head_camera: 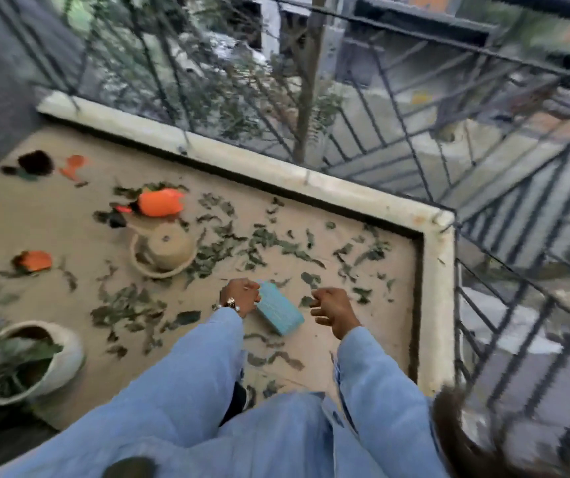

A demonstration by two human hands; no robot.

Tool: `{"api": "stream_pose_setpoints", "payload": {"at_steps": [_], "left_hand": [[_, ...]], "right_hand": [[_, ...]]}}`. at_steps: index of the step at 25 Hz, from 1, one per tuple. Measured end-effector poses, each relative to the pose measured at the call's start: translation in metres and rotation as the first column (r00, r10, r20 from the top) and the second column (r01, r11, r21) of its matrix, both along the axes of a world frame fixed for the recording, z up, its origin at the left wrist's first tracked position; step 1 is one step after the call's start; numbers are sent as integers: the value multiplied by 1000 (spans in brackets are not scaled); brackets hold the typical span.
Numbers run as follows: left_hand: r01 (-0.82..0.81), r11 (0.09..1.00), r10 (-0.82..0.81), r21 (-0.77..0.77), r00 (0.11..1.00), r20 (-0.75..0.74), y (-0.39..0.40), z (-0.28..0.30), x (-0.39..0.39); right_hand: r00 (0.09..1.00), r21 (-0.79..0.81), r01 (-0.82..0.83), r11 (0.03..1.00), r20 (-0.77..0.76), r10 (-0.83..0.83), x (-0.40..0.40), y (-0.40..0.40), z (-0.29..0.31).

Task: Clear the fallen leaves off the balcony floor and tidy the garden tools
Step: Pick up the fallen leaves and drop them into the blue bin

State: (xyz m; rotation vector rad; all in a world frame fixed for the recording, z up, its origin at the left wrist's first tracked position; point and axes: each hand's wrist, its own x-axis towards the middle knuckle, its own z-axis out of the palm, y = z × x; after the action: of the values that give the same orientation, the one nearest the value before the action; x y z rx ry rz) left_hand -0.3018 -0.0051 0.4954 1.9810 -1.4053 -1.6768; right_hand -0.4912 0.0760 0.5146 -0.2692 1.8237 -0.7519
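Observation:
Several dark green fallen leaves (266,241) lie scattered over the beige balcony floor (70,229). My left hand (240,296) grips one end of a light blue rectangular block (278,313), which slants down to the right. To the right of the block, my right hand (332,310) hangs with loosely curled fingers and holds nothing. On the floor lie an orange tool with a black part (161,201), an orange-handled tool (33,260) at the left and a small orange piece (73,165) farther back. The view is motion-blurred.
A beige pot (164,250) lies overturned among the leaves. A white pot with a plant (28,360) stands at lower left. A dark clump (35,162) sits at the far left. A white curb (276,170) and black metal railing (483,201) edge the balcony.

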Motion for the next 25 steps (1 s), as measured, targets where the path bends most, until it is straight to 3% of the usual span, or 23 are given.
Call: {"api": "stream_pose_setpoints", "payload": {"at_steps": [4, 10, 14, 18, 25], "left_hand": [[-133, 991, 132, 4, 989, 62, -67, -23, 102], [-290, 951, 306, -109, 934, 183, -139, 4, 240], [-405, 905, 423, -129, 885, 196, -151, 5, 305], [-505, 854, 519, -124, 826, 218, -173, 2, 354], [-612, 783, 619, -112, 749, 235, -286, -3, 446]], "right_hand": [[967, -36, -255, 966, 3, 255, 79, -97, -5], [833, -88, -553, 828, -37, 553, 215, -218, -7], [764, -103, -639, 762, 29, 645, 282, -273, -2], [662, -79, -750, 657, -105, 742, 334, -329, -18], [544, -41, -839, 543, -131, 829, 430, -467, -39]]}}
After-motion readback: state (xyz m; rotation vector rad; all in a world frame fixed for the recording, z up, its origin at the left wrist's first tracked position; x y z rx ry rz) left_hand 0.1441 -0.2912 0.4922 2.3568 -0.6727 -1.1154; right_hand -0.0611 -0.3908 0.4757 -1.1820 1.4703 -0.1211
